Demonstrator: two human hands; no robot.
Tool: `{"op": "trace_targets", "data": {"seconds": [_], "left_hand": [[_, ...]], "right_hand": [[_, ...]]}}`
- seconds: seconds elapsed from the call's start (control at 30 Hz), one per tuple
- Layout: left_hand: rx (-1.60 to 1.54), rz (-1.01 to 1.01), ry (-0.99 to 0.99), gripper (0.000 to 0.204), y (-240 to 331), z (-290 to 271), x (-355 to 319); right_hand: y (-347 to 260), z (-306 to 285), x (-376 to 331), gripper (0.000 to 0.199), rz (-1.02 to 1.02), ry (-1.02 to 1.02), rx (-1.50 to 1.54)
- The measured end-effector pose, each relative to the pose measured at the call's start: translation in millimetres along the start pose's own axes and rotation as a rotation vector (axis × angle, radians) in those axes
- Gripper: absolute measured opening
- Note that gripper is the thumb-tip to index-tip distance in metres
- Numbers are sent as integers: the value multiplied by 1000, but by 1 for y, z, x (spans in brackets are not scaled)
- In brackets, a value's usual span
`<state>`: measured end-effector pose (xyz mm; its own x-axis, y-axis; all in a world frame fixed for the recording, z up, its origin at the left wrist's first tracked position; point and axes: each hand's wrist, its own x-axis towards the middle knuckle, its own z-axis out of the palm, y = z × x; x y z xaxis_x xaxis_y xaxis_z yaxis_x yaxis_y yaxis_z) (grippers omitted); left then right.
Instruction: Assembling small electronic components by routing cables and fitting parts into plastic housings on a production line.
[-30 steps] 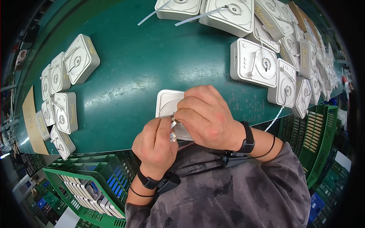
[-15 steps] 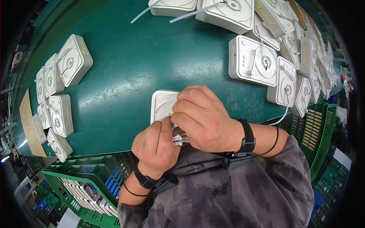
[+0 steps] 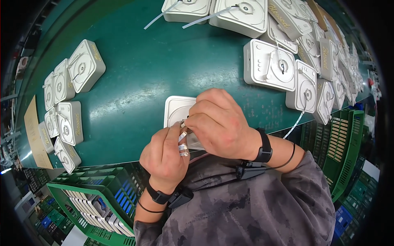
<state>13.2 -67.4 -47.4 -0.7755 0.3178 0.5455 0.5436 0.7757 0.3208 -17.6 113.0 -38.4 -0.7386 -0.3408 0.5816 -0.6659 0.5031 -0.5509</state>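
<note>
A white record-player-shaped case (image 3: 174, 107) with rounded corners lies on the green table in front of me, partly covered by my hands. My left hand (image 3: 164, 160) is closed at its near left, with several short white-and-tan strips (image 3: 183, 148) held along its fingers. Over the case, my right hand (image 3: 221, 125) pinches close to the left fingertips. A small dark and metallic bit (image 3: 183, 123) shows where the two sets of fingertips meet. What exactly the right fingers grip is hidden behind them.
Similar white cases (image 3: 85, 67) stand at the left beside a cardboard sheet (image 3: 36, 131). More cases (image 3: 269, 63) crowd the right and far side, some with trailing pale strips (image 3: 209, 17). Green crates (image 3: 92, 197) stand below the table's near edge.
Both hands stay together over the case, with the fingertips slightly shifted. The strips at my left fingers now show more clearly. The whole view has shifted a little.
</note>
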Motion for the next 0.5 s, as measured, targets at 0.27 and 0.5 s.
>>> {"op": "trace_targets", "data": {"seconds": [0.27,0.5], "left_hand": [[19,107,81,33,-2,-1,-5],[13,118,89,33,-4,2,-7]], "right_hand": [[-1,0,-5,26,-52,83,32],[-3,0,-6,26,-65,90,1]]}}
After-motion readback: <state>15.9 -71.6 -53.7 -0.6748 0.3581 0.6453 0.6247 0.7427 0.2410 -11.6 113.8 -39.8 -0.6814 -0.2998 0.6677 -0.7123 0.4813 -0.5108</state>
